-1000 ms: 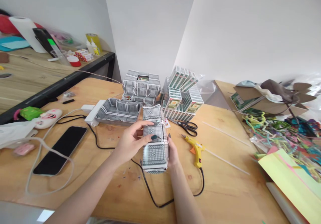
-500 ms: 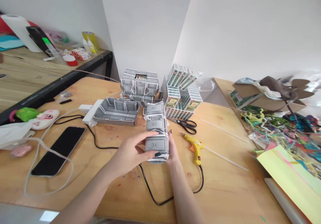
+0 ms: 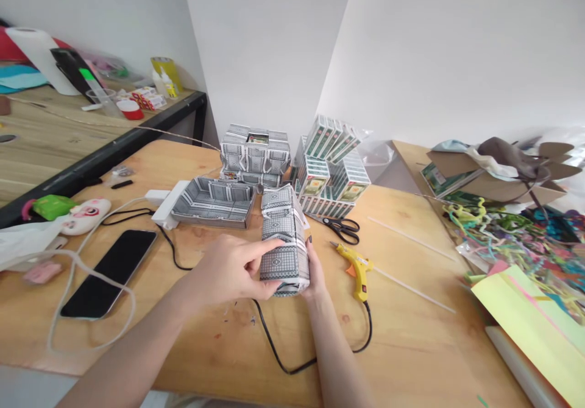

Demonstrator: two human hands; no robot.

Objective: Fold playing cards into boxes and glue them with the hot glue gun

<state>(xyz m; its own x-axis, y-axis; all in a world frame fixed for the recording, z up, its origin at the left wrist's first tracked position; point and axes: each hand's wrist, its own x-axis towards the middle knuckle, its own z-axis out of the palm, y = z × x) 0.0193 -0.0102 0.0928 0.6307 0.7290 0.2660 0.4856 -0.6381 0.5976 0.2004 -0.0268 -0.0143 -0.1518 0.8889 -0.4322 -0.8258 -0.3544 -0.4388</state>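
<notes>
A long block [image 3: 278,228] covered in grey-and-white patterned card is held up over the table's middle. My right hand [image 3: 314,271] cups it from the right and below, most of its fingers hidden behind it. On the near left side, the thumb and forefinger of my left hand [image 3: 235,268] press against its face. Beyond it to the left lies an open tray [image 3: 214,210] of the same patterned card. A bigger patterned block structure [image 3: 256,152] stands behind. Right of my hands, a yellow glue gun [image 3: 356,266] lies on its side near black-handled scissors [image 3: 343,229].
Green-and-white card boxes [image 3: 326,164] are stacked at the back. A phone [image 3: 109,274] and white cable [image 3: 132,301] lie left, by a power strip [image 3: 170,210]. A black cord [image 3: 283,365] loops in front. Glue sticks [image 3: 414,287], pipe cleaners [image 3: 507,231] and yellow paper [image 3: 525,329] lie right.
The patterned block has turned slightly, showing more of its right side. My left hand has shifted left a little, its thumb and forefinger moving towards the block's left edge.
</notes>
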